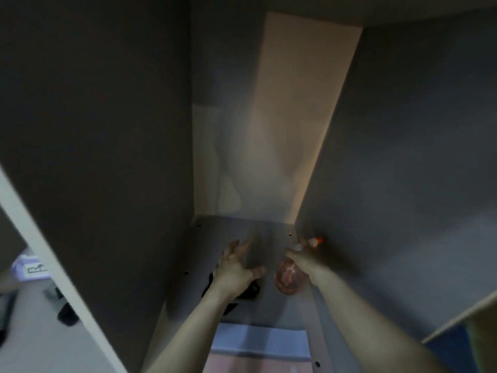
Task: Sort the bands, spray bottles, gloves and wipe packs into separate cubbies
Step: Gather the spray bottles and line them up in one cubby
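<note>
Right hand (301, 258) around pinkish spray bottle (289, 277)

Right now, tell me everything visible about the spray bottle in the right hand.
The spray bottle has a rounded, translucent pinkish body that looks like plastic, and a pale spray head with an orange tip pointing toward the cubby's right wall. The right hand grips it around the neck, holding it deep inside the dim grey cubby, seemingly just above the floor. Motion blur hides any label or liquid level. The left hand does not touch it.
</note>
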The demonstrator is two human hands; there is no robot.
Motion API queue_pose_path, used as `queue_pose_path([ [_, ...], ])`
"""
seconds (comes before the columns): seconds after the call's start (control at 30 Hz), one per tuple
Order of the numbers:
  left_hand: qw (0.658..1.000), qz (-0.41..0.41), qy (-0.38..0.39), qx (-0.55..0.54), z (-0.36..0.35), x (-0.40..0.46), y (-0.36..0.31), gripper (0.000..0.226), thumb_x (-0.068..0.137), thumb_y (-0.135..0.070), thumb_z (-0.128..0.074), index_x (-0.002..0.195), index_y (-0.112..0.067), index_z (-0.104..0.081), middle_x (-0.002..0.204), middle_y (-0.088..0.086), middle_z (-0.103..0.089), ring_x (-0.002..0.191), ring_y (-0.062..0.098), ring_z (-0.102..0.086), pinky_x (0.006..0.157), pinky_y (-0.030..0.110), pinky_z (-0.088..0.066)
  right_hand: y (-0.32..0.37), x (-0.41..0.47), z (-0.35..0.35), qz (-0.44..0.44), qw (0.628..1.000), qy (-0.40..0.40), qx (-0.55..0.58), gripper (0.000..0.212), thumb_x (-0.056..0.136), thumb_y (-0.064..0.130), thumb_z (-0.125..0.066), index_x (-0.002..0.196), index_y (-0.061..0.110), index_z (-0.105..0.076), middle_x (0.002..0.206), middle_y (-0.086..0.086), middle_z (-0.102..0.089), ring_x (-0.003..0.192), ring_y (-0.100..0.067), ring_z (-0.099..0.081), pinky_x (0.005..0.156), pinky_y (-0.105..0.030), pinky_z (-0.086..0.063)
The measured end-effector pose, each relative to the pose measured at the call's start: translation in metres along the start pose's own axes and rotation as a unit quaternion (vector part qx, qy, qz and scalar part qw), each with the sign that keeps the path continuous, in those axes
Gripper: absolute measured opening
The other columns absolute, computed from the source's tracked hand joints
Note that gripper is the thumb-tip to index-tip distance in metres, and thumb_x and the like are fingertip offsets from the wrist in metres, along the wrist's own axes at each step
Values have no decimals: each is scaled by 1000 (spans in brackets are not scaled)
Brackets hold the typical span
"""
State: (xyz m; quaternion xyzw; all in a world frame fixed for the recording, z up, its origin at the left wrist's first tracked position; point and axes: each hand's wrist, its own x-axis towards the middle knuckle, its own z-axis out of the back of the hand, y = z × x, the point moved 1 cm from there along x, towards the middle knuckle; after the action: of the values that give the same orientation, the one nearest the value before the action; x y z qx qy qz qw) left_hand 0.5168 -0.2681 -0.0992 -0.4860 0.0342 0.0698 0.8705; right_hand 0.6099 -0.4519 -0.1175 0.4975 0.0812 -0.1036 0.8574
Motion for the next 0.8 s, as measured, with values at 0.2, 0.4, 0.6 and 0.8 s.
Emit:
queue_pose_path([
  [0.2,999,7,-1,39,14,11,1,77,81,-41,-69,146,-44,-27,157,-7,-18,144,17,-22,115,35,-24,-19,32,-17,2,999,-22,-31,59,83,21,-66,137,20,-43,114,-15,-65,101,-33,-64,86,-38,-53],
  [0.4,1000,0,14,18,7,15,3,75,81,-35,-71,144,-43,-32,154,-5,-24,142,16,-25,116,35,-25,-16,15,-12,43,997,-54,-43,29,83,10,-68,109,15,-57,84,-4,-58,84,-21,-55,71,-24,-38],
  [0.6,998,-11,55,-28,-4,9,4,70,81,-26,-73,143,-31,-40,145,-4,-36,114,7,-45,93,13,-34,3,-13,6,110,993,-31,-32,15,83,19,-69,89,22,-55,86,-2,-59,80,-21,-57,69,-27,-41],
  [0.8,994,-57,61,-68,-5,-12,-6,92,70,-29,-82,147,-30,-30,146,-6,-34,125,8,-41,97,13,-36,80,-88,45,200,977,67,-32,11,85,24,-69,91,22,-60,88,3,-61,79,-12,-55,67,-19,-42],
])
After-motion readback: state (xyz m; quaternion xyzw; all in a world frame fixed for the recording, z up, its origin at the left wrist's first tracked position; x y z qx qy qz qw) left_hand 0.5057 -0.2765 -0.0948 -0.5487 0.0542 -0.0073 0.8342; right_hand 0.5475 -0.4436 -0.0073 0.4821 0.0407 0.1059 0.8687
